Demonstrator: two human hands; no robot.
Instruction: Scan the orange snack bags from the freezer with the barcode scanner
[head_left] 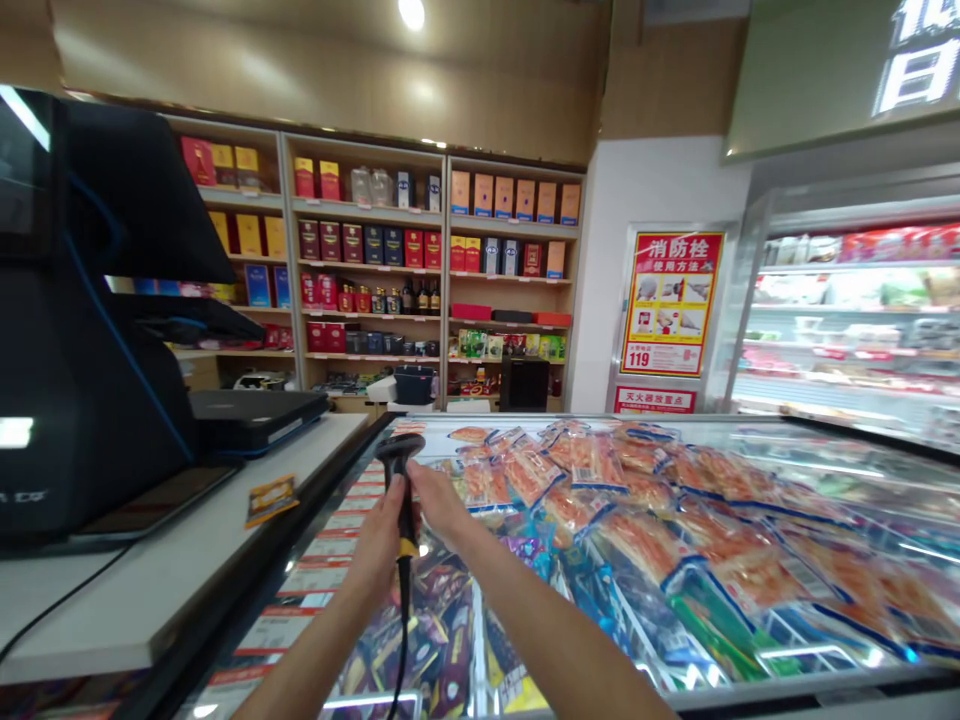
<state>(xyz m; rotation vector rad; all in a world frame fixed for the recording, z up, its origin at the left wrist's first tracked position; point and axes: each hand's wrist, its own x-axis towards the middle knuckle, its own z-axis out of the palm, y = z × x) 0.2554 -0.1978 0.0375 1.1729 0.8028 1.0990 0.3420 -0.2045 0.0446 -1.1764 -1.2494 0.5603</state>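
A black handheld barcode scanner (pixel 406 500) is held upright above the glass-topped freezer, its cable hanging from the handle's lower end. My left hand (pixel 381 528) is closed around the handle from the left side. From the right, my right hand (pixel 437 500) grips the upper handle just under the scanner head, its fingertips partly hidden. Under and right of my hands lie packed frozen goods: clear bags of orange-pink food (pixel 592 460) on top of the glass and colourful ice cream wrappers (pixel 442 610) inside.
To the left, a white counter (pixel 180 590) carries a black checkout terminal (pixel 112 330), a black flat device (pixel 259 415) and a small orange packet (pixel 271 500). Price labels (pixel 322 575) line the freezer's left edge. Behind stand shelves of boxes (pixel 371 245); a refrigerated display (pixel 847 310) is at right.
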